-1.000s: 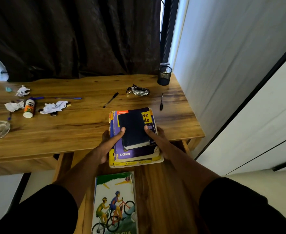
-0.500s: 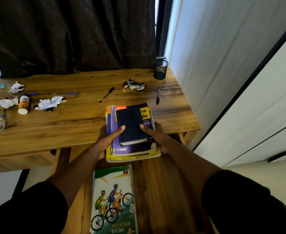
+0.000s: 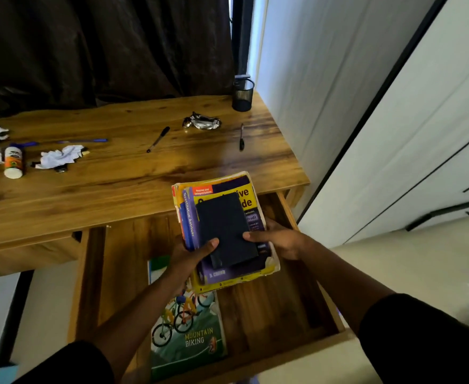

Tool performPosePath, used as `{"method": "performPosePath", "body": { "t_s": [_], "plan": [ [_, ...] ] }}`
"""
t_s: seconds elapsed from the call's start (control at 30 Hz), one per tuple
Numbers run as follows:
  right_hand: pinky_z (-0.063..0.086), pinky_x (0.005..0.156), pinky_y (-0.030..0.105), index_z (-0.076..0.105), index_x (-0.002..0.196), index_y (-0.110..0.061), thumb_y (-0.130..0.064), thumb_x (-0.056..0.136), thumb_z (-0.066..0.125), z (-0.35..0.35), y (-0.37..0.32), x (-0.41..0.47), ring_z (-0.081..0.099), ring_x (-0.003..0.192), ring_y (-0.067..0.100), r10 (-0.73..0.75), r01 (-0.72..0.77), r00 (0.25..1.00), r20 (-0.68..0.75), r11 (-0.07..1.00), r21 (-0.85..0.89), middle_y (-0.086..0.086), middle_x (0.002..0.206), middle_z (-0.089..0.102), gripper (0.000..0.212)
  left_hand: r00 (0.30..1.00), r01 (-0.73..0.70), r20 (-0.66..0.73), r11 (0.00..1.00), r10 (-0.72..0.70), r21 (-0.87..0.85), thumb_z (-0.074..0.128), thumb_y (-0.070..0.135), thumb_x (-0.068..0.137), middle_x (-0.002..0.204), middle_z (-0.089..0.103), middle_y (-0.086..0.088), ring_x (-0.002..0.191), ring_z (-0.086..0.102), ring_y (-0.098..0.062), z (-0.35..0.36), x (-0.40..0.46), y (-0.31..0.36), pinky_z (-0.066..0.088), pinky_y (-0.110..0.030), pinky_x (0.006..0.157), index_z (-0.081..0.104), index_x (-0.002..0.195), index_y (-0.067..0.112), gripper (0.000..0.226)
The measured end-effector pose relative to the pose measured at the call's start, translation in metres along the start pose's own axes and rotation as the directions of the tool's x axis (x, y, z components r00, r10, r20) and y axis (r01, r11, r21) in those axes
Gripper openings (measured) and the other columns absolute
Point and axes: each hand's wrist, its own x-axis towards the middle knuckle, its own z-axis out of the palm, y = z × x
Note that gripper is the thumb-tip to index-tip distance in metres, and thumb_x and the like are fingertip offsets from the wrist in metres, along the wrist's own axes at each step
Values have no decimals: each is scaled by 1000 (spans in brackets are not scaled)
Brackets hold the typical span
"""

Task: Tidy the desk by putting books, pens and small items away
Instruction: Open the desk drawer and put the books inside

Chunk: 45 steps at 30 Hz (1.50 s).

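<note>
I hold a stack of books (image 3: 238, 195) over the open wooden drawer (image 3: 122, 259): a thick yellow-and-purple textbook with a small dark notebook (image 3: 223, 225) on top. My left hand (image 3: 191, 253) grips the stack's left edge, thumb on the dark notebook. My right hand (image 3: 279, 239) grips the right edge, thumb also on top. A Mountain Biking book (image 3: 189, 333) lies flat in the drawer, partly under the stack. On the desk (image 3: 133, 173) lie two black pens (image 3: 158, 139) (image 3: 241, 137).
A black mesh pen cup (image 3: 243, 94) stands at the desk's back right corner, crumpled foil (image 3: 202, 121) near it. Crumpled papers (image 3: 60, 156), a white bottle (image 3: 13, 162) and a blue pen (image 3: 83, 140) lie at the left. A white wall is on the right.
The stack of books has come off the desk's front edge and now hangs lower, over the open drawer. Both hands keep their grip. The view has tilted down, showing more of the drawer.
</note>
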Motion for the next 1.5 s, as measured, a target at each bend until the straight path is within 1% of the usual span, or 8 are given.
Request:
{"method": "performPosePath", "body": {
  "t_s": [0.27,0.4,0.5,0.67,0.9,1.07,1.3,1.5],
  "plan": [
    [50,104,57,47,142,-21,0,87,74,-23,33,-42,64,123,32,88,-86,996,13,993,-77,11,134,66,66,987,105,129,993,-97,-54,99,31,56,126,69,5,108,70,-13,28,-31,-40,61,-31,79,49,136,25,94],
    [46,107,60,44,145,-18,2,87,73,-35,52,-52,61,127,34,157,-155,985,66,988,-24,13,138,62,68,980,153,128,988,-152,3,98,46,43,125,67,9,104,69,-5,36,-43,-55,59,-22,76,45,134,27,107],
    [45,107,61,45,145,-17,5,88,70,-37,62,-57,59,128,37,198,-201,972,129,980,11,16,140,60,66,968,211,128,976,-216,50,98,58,34,122,67,5,106,68,-11,38,-49,-68,58,-25,77,45,128,23,113],
    [46,107,59,49,142,-16,1,84,75,-40,80,-58,59,127,36,241,-246,963,120,969,26,15,138,62,65,940,292,154,951,-306,105,99,56,38,124,67,3,110,67,-17,37,-49,-82,58,-41,94,47,127,24,108],
    [48,106,58,54,139,-10,-3,83,77,-40,92,-61,62,123,38,339,-339,941,14,936,90,16,134,65,61,872,421,209,896,-443,142,101,46,45,119,73,6,109,68,-17,46,-41,-78,54,-41,100,58,127,27,94],
    [47,107,59,58,136,-9,-7,72,86,-38,91,-63,62,122,40,386,-381,921,-48,920,88,16,131,67,70,792,529,216,818,-571,226,97,36,59,119,72,1,109,65,-21,53,-40,-67,53,-35,85,63,125,20,76],
    [50,104,55,63,126,-10,2,81,75,-31,91,-62,65,116,35,378,-374,908,-182,926,56,12,120,73,49,850,491,109,851,-515,188,100,51,37,130,67,-1,117,63,-25,64,-43,-74,53,-47,102,55,138,21,114],
    [51,103,54,61,124,-17,-7,73,85,-25,71,-51,63,117,32,371,-427,895,-249,873,-234,9,121,70,57,857,481,51,831,-513,281,94,32,61,133,62,-7,116,61,-28,69,-43,-72,54,-45,99,50,138,14,90]
  ]
}}
